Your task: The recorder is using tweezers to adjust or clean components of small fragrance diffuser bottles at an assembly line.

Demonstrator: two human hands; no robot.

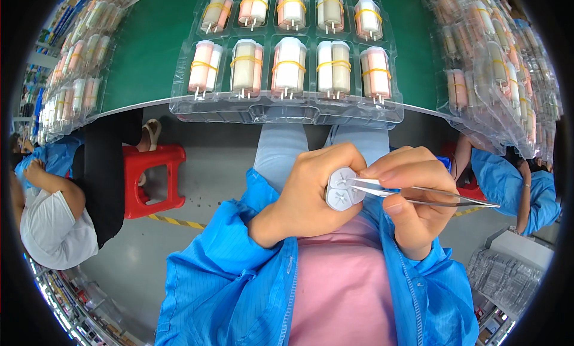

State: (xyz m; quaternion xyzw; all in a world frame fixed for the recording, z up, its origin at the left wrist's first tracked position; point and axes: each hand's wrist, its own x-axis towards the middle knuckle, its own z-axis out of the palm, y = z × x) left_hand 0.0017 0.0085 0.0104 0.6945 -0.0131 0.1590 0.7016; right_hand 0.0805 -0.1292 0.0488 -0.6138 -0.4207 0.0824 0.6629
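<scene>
One green table (143,59) spans the top of view. Stacked clear trays with bundled cylinders flank it: left stack (60,128), right stack (502,128). Grey floor (143,244) below, striped yellow-and-black tape on it. Wearer sits facing the table: blue jacket (221,262), pink top (344,286), light blue trousers. Co-worker at left in a white top (60,232); another at right, blue sleeve (511,178). Red stool (131,181) near the left co-worker.

Clear plastic tray (227,114) on the table, near edge past the table's edge. Two full rows of five bundles, more at the top, cut off. Bundles mix white, pink and greyish cylinders, yellow bands around them, metal pins toward the wearer.

Left hand (299,193) wrapped around a cylinder cluster (339,201), slotted grey end faces up, sides mostly hidden by fingers. Cluster is in front of the wearer's body, well apart from the tray. Right hand (421,190) pinches metal tweezers (373,192) between thumb and fingers. Tweezer tips at the cluster's end face, two legs slightly apart; can't tell if they grip anything.
</scene>
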